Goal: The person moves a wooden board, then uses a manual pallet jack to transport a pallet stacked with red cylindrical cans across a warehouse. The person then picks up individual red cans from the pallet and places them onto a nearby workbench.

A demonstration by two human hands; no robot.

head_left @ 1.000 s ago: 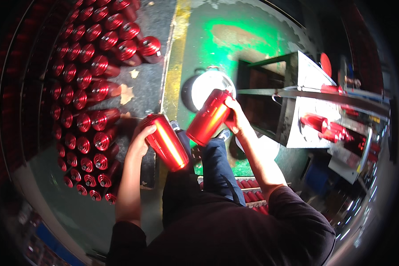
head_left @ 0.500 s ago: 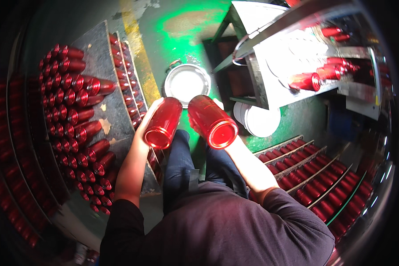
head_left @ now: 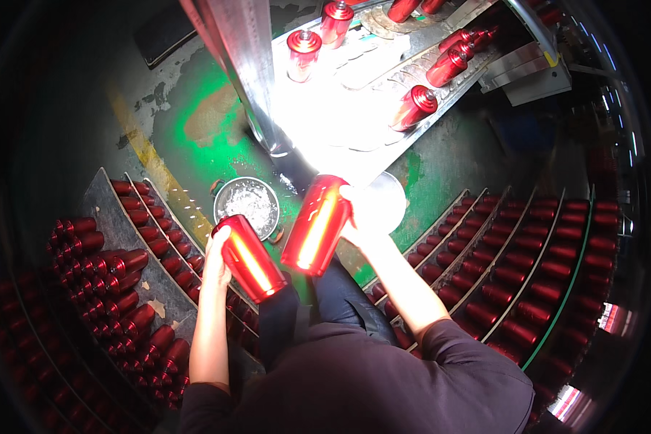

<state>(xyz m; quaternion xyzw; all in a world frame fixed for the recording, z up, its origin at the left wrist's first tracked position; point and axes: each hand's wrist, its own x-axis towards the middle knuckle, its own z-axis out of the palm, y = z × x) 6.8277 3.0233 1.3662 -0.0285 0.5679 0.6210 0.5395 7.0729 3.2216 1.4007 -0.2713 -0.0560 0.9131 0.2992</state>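
Note:
My left hand [head_left: 215, 262] grips a shiny red metal canister [head_left: 252, 258], held tilted in front of my knees. My right hand [head_left: 363, 217] grips a second red canister [head_left: 316, 224], tilted with its open end toward me, just right of the first. The two canisters are close but apart. Ahead, a brightly lit metal work surface [head_left: 333, 123] carries several more red canisters, two standing upright [head_left: 304, 52] and others lying along a rail [head_left: 414, 107].
Racks of red canisters lie in rows on my left [head_left: 116, 275] and right [head_left: 528, 267]. A round metal bowl with white contents [head_left: 247, 205] sits on the green-painted floor [head_left: 195, 123]. A yellow floor stripe [head_left: 148, 155] runs past the left rack.
The view has swung right and toward the lit work surface. Both hands still hold their canisters; the right one has risen and tilted more upright.

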